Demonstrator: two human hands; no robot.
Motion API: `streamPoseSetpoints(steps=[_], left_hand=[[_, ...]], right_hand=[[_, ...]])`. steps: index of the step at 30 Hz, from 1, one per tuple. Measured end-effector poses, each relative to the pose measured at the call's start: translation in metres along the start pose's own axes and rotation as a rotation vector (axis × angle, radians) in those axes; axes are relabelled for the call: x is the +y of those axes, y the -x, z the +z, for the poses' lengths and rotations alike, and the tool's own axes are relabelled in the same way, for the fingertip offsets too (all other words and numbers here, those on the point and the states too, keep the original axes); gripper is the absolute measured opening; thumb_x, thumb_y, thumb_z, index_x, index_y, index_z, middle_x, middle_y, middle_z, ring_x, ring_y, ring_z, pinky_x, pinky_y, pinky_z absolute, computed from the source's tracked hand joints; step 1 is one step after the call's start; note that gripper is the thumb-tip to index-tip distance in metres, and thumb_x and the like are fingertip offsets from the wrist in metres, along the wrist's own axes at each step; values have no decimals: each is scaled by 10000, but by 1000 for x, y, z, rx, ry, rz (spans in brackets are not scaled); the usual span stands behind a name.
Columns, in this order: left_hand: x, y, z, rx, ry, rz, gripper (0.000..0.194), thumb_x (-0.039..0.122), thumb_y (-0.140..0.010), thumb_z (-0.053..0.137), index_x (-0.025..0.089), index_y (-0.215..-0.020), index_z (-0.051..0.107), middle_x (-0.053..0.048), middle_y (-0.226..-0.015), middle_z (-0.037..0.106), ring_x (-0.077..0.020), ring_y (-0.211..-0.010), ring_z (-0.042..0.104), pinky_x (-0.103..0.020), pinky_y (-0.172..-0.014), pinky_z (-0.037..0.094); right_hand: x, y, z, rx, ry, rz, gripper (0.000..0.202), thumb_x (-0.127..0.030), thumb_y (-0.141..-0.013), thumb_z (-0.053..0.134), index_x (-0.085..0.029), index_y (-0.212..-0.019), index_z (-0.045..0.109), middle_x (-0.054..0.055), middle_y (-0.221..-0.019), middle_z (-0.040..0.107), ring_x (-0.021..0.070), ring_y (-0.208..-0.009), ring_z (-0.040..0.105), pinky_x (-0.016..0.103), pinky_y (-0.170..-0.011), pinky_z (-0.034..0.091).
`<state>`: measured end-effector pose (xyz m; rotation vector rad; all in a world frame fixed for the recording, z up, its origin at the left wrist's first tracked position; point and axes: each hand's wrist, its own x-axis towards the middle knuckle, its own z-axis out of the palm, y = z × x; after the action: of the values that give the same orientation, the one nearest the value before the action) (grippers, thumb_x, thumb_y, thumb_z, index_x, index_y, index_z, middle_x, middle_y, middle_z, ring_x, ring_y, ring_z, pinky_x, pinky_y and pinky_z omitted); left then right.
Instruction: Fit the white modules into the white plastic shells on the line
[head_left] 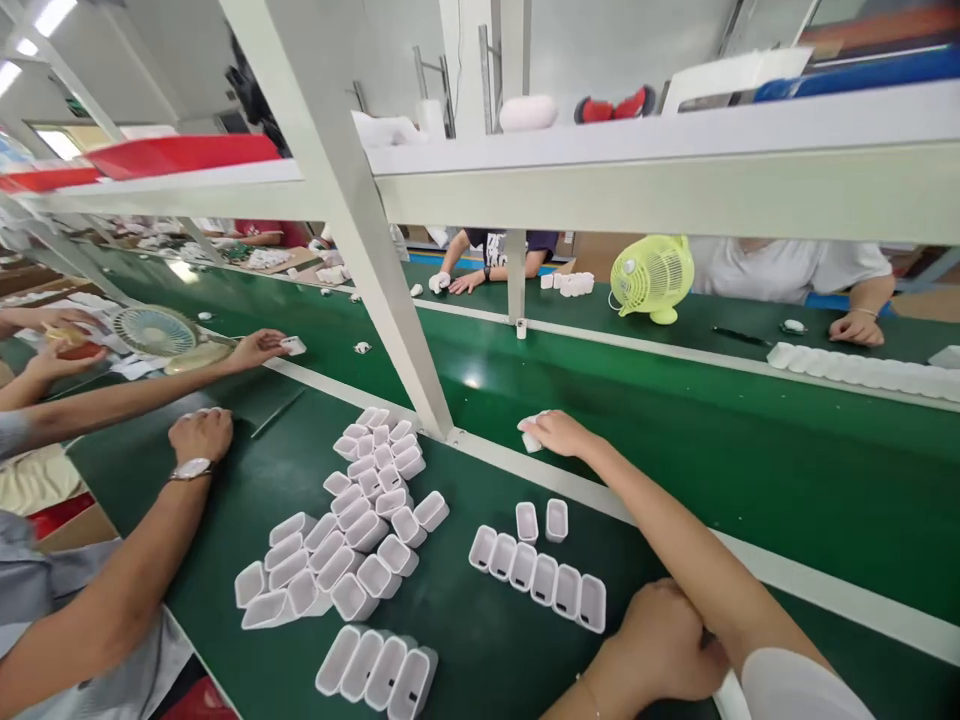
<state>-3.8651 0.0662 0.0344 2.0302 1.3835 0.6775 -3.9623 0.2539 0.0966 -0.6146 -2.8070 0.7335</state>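
My right hand (564,434) stretches over the green conveyor belt, its fingers closed on a small white plastic case (531,442) at the near side of the belt. Under my right forearm, my left hand (660,640) is curled near the table's edge; whatever its fingers may hold is hidden. Just left of it stands a row of open white cases (523,567), several with a small dark patch inside. Two more white cases (556,520) stand behind that row. A short row of similar cases (375,670) sits nearer, at the bottom.
A large cluster of white cases (352,530) covers the table's middle. A slanted white post (352,200) and a shelf beam (637,190) frame the belt. Co-workers' arms (142,560) rest at left. A yellow-green fan (651,278) and more people are across the belt.
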Motion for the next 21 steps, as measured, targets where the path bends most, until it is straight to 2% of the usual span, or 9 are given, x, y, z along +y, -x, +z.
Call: streamPoseSetpoints(steps=[3,5,9,12,17,21], left_hand=[[5,0,0,-14,-51,-1,111,258,-822,545,183,-838,625,-52,-880,708,-249,-842,655,-314,-731,496],[8,1,0,-11,-78,-4,98,265,-818,560,185,-815,616,-47,-840,703,-241,-794,654,-313,-704,489],[7,2,0,8,-122,27,113,281,-830,558,187,-798,612,-49,-856,706,-253,-833,657,-313,-679,477],[5,3,2,7,-158,54,138,295,-843,548,187,-808,627,-52,-874,708,-253,-849,654,-315,-675,472],[4,3,3,-13,-94,30,170,321,-861,569,202,-948,653,-28,-972,713,-235,-881,641,-342,-782,483],[7,3,0,-46,-36,-10,210,325,-870,563,209,-1013,664,-32,-1032,705,-243,-941,620,-379,-858,476]], right_hand=[[17,11,-10,12,-53,56,332,-452,-966,505,-155,-1051,628,68,-1072,643,185,-968,619,406,-908,494],[17,18,-10,4,-95,48,358,-468,-973,483,-157,-1077,625,67,-1069,648,184,-961,625,402,-905,496],[7,23,-1,-25,-162,-10,420,-501,-990,421,-149,-1048,644,46,-940,675,181,-934,642,404,-913,491],[14,32,0,26,-185,22,441,-515,-993,402,-154,-1068,645,58,-960,678,183,-947,642,413,-924,487],[51,73,-10,172,-187,175,420,-485,-1001,398,-155,-1065,649,80,-1091,668,195,-1026,628,427,-959,471],[70,112,-12,235,-121,227,307,-343,-948,519,-146,-1158,626,110,-1240,620,245,-1183,552,475,-1042,400]])
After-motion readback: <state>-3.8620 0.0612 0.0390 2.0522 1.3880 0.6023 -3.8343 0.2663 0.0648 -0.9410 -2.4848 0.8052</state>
